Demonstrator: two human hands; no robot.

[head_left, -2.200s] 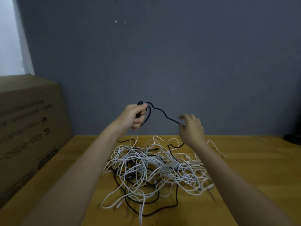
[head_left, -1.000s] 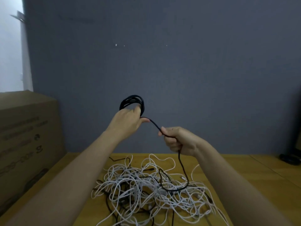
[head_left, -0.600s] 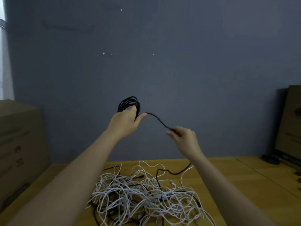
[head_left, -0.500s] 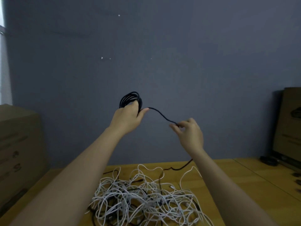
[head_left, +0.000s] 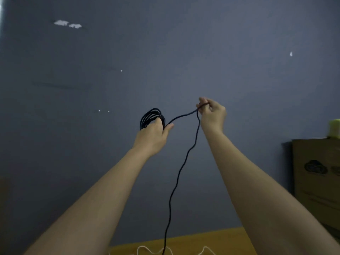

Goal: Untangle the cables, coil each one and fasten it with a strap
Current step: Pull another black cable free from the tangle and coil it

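Your left hand (head_left: 152,134) grips the part-wound coil (head_left: 151,116) of the black cable (head_left: 176,178), your right hand (head_left: 211,115) pinches its feed line aloft; tail hangs to the table (head_left: 230,240), no strap visible, white cables (head_left: 147,250) await.

Filling almost the whole view: a dull blue-grey wall (head_left: 184,43), showing small white chips. Running along the bottom edge: a strip of yellow wooden tabletop (head_left: 211,240). Standing at the right against the wall: a brown cardboard box (head_left: 316,173), carrying something pale green (head_left: 334,127) on top.
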